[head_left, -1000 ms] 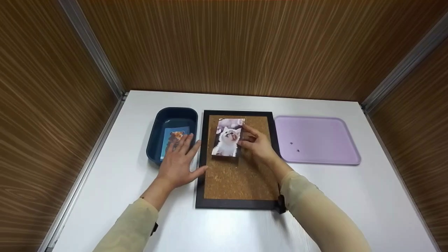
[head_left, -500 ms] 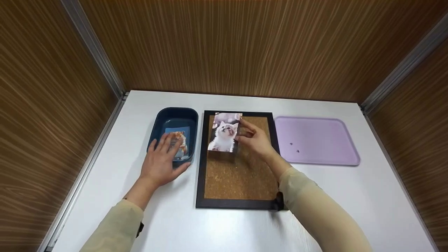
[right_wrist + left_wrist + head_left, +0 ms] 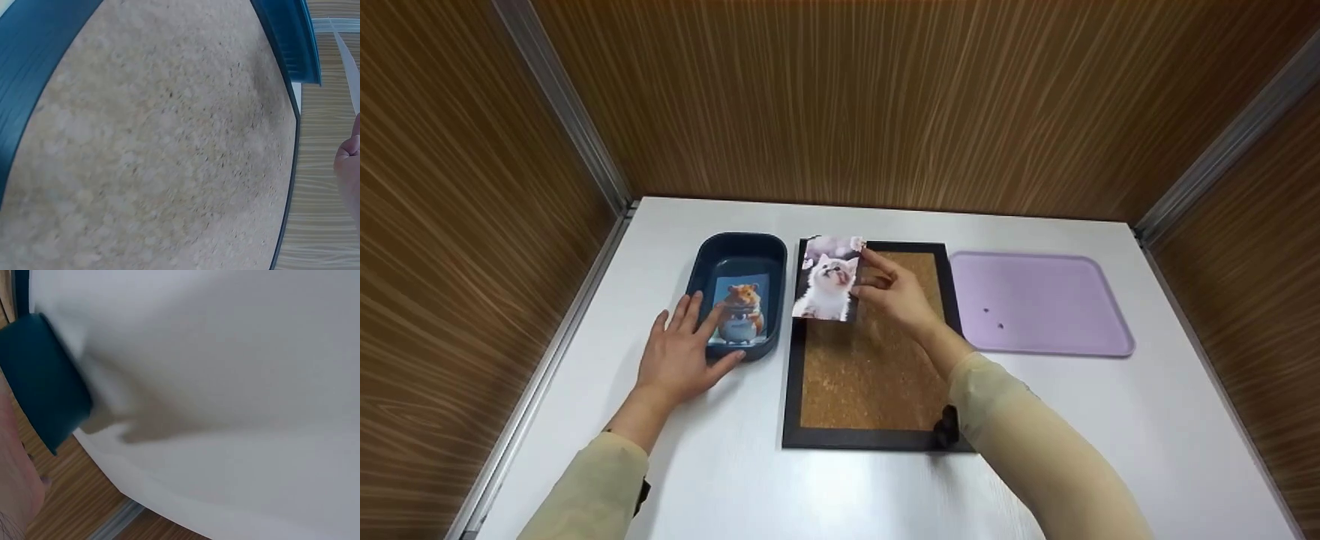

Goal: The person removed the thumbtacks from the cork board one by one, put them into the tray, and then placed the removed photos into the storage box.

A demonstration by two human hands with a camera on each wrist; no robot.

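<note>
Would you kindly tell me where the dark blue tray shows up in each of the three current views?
Head: the dark blue tray sits left of centre, with the left hand touching its near end.
Left wrist: its outer wall fills the upper left edge.
Right wrist: only a blue strip at top right, and I cannot tell if it is the tray.
Shared landmark: the white table, also seen in the left wrist view.

Both arms are wearing long, close-fitting sleeves of pale beige-khaki fabric, ending just short of the wrists. Left sleeve (image 3: pixel 585 495) is showing a small black tab or strap at the underside of the cuff. Right sleeve (image 3: pixel 1035 450) is showing a similar black piece at its cuff, probably a camera strap; detail is too small to tell. Left hand (image 3: pixel 679 360) and right hand (image 3: pixel 896 296) are bare: no gloves, rings or watch showing.
</note>
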